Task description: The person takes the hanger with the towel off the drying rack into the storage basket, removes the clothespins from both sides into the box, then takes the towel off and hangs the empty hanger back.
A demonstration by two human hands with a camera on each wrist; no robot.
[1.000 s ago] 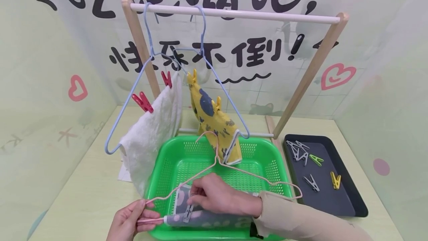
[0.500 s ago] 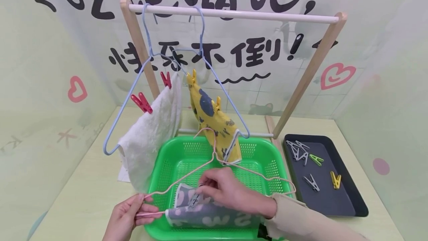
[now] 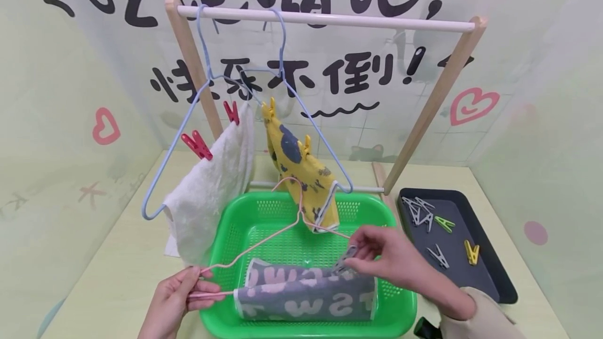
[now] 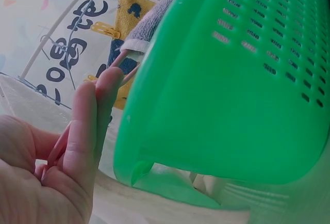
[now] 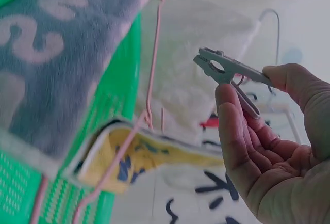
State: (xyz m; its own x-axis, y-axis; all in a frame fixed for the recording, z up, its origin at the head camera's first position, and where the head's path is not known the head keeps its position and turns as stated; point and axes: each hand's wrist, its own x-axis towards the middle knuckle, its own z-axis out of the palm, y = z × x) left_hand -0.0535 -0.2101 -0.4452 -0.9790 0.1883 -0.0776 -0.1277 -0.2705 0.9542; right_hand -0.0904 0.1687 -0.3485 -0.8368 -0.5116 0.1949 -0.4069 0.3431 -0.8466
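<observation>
My left hand [image 3: 175, 297] grips the left corner of a pink wire hanger [image 3: 256, 247], whose hook points away from me. Over the hanger's bottom bar lies a grey towel [image 3: 306, 300] with pale lettering, above the green basket [image 3: 409, 307]. Between the thumb and fingers of my right hand [image 3: 393, 258] is a grey clothespin [image 3: 345, 260], near the towel's right part. In the right wrist view that clothespin [image 5: 232, 72] is apart from the towel. The left wrist view has the left hand [image 4: 67, 152] beside the basket wall.
A drying rack [image 3: 330, 18] stands behind, with blue hangers holding a white towel [image 3: 207, 192] by red clothespins and a yellow towel [image 3: 297, 161] by yellow ones. At the right lies a dark tray [image 3: 464, 276] with several grey, green and yellow clothespins.
My right hand has moved from the grey towel's left end to its right part, bringing the grey clothespin along. More of the towel shows. The left hand stays at the hanger's corner.
</observation>
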